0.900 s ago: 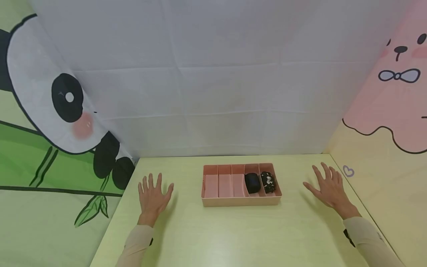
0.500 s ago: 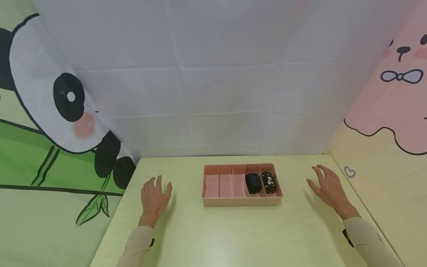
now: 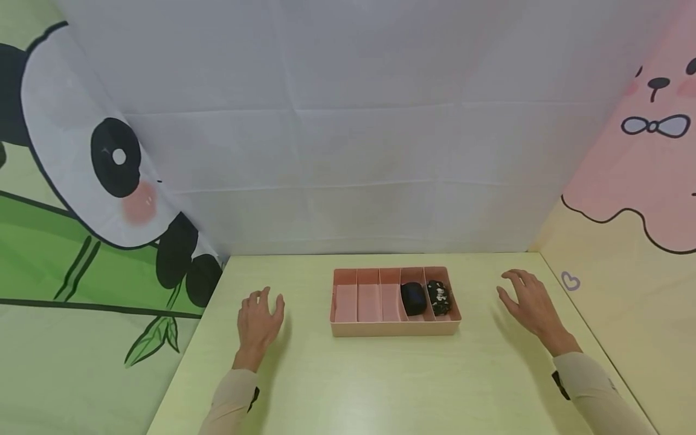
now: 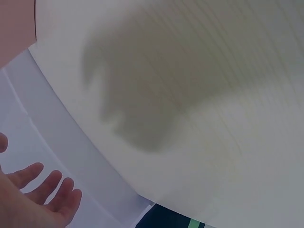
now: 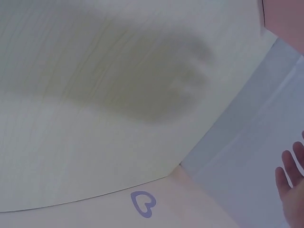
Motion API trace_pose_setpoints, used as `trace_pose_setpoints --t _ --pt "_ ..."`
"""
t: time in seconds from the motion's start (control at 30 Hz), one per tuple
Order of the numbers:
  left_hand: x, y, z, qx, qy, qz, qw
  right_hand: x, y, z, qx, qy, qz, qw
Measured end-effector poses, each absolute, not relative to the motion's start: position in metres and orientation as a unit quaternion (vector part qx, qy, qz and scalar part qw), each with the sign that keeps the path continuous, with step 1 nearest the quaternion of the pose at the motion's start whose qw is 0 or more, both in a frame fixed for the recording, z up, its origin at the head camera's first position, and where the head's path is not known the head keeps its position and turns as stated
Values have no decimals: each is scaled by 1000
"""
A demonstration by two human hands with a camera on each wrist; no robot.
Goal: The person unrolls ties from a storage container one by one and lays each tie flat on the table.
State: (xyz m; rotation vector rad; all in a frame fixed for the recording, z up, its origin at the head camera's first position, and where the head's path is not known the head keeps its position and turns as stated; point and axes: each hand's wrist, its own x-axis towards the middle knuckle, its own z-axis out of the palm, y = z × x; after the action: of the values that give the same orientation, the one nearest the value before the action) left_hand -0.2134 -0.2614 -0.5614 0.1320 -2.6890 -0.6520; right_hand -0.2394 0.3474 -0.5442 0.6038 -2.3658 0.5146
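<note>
A pink tray (image 3: 396,328) with several compartments lies at the middle of the table's back half. In its two rightmost compartments sit a plain black object (image 3: 414,298) and, right of it, a black one with a white pattern (image 3: 438,297); the compartments to the left hold nothing. My left hand (image 3: 258,323) hovers left of the tray, fingers loosely bent, holding nothing. To the tray's right my right hand (image 3: 534,307) is also above the table, fingers relaxed and empty. Partly visible in the wrist views are the left hand (image 4: 40,199) and right hand (image 5: 293,187).
The pale yellow table (image 3: 348,380) meets a white cloth wall (image 3: 348,181) at its back edge. A panda-printed cloth (image 3: 60,266) hangs at the left, and a pink and yellow printed cloth (image 3: 625,260) stands along the right edge.
Both hands have bent their fingers more. The left hand has shifted a little to the right; the right hand has drawn slightly to the left since the last frame. The tray stays put.
</note>
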Motion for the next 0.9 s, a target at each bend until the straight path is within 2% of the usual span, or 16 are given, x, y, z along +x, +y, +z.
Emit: trace_pose_setpoints --t 0.43,0.9 --pt "-213 -251 -563 62 -939 -287 179 -244 337 -542 258 -886 223 314" --pt "-215 -233 -563 83 -921 -357 133 -251 320 -537 268 -883 249 294"
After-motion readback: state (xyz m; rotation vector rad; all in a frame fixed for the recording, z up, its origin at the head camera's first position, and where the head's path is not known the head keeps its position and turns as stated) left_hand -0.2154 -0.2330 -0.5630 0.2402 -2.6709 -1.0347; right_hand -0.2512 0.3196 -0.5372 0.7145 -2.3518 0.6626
